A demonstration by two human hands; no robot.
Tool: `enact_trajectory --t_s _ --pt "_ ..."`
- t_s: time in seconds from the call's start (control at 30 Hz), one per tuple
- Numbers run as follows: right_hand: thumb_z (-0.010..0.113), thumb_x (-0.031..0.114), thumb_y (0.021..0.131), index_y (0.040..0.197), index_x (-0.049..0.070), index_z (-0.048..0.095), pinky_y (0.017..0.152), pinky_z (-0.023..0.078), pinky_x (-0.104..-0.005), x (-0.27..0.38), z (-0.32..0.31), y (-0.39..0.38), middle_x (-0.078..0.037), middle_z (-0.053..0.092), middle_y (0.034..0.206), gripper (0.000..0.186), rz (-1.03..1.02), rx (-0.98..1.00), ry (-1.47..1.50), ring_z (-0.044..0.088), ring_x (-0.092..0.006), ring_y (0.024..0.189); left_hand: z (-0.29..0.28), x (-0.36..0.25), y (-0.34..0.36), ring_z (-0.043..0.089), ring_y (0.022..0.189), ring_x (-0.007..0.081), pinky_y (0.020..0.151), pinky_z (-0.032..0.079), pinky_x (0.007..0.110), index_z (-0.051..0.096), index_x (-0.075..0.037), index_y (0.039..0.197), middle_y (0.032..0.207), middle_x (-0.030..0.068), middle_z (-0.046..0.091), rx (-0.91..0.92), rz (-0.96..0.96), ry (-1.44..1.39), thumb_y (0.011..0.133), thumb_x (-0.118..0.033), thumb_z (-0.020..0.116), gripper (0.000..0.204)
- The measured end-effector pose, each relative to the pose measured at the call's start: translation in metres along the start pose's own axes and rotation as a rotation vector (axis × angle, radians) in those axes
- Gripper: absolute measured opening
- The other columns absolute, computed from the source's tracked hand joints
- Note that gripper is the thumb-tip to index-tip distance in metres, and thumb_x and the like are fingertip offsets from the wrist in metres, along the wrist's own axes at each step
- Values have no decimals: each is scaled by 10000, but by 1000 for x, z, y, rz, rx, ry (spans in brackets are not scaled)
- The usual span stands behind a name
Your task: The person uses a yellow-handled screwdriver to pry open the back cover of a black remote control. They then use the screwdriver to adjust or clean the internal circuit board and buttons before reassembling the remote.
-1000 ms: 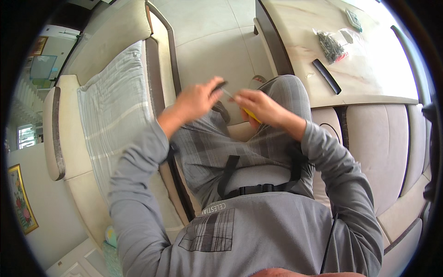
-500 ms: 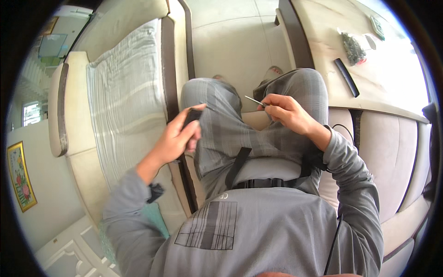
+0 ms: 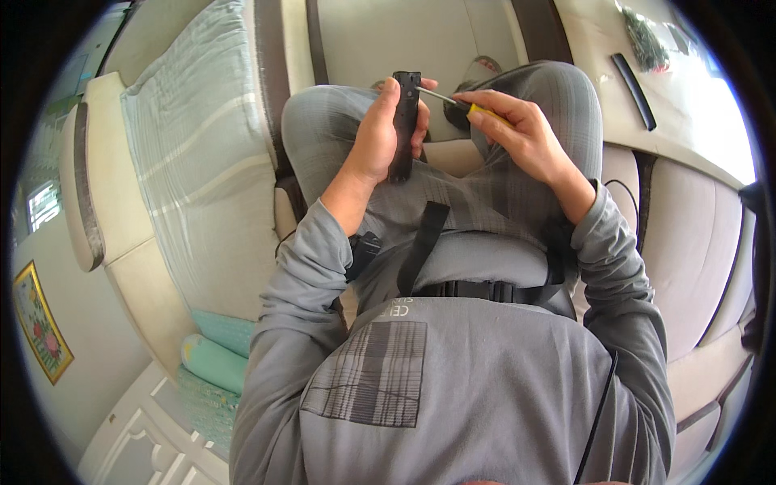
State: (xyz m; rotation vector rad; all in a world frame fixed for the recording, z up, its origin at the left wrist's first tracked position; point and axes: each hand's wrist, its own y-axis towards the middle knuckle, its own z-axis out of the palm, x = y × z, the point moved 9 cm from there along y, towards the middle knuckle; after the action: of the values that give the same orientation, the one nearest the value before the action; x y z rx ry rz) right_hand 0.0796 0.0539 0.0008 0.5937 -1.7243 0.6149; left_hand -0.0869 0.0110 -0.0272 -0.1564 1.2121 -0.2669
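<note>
Black oblong plastic housing (image 3: 403,137) at 12 o'clock of the view, between the knees, its long axis running roughly 12 to 6. Left hand (image 3: 374,141) pinches it: thumb along its 9 o'clock edge near the far end, fingers wrapped behind and showing past the 3 o'clock edge. Small holes or screw heads on the upward face, too small to tell which. Right hand (image 3: 524,137), between 1 and 2 o'clock, grips a yellow-and-black-handled screwdriver (image 3: 492,117), fingers closed round the handle; metal shaft points toward about 10 o'clock, tip at the housing's far end. Cannot tell whether the tip is seated in a hole. Marble-patterned table (image 3: 590,44) between 1 and 2, bearing a black curved strip (image 3: 634,92) at 2 o'clock and, just beyond it, a clear bag of small dark pieces (image 3: 644,44). Pale striped sheet (image 3: 202,145) over the sofa at 10; mint-green bolster (image 3: 214,364) at 8. Gold-framed flower picture (image 3: 43,323) on the wall, between 8 and 9.
</note>
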Motion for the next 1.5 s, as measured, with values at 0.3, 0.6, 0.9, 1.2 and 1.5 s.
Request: enact_trajectory --t_s 0.3,0.6,0.9,1.2,1.5 --pt "640 243 1053 1276 7 716 645 446 -249 -10 -1 5 -3 597 786 333 -130 -88 12 490 -62 715 -3 12 -2 530 589 107 542 473 274 592 -39 1243 785 38 612 31 -59 -62 1080 -667 324 703" --pt "642 264 1038 1229 1 738 676 496 -295 -2 -5 2 -57 647 798 339 -183 -152 -77 556 -92 716 -2 9 -3 510 595 82 546 457 252 581 -30 1302 781 26 603 -6 35 86 1125 -568 300 633" --pt "616 301 1064 1016 -31 732 669 471 -290 -21 -3 2 -42 622 759 354 100 -48 -210 535 -93 732 1 7 -8 502 633 85 600 433 250 550 -44 1342 766 10 592 -74 187 457 1139 -373 458 398" --pt "786 126 908 1062 11 734 677 555 -346 24 -1 -10 -97 659 900 199 -335 -230 -583 684 -255 758 -7 24 -8 530 591 85 558 447 263 547 -46 1323 762 28 620 -27 21 477 1118 -331 526 352" --pt "790 133 890 1075 31 727 705 542 -335 40 -4 -12 -94 631 911 221 -414 -313 -542 662 -256 769 4 10 -6 528 550 69 519 436 227 551 -67 1368 770 43 639 12 120 248 1125 -309 509 345"
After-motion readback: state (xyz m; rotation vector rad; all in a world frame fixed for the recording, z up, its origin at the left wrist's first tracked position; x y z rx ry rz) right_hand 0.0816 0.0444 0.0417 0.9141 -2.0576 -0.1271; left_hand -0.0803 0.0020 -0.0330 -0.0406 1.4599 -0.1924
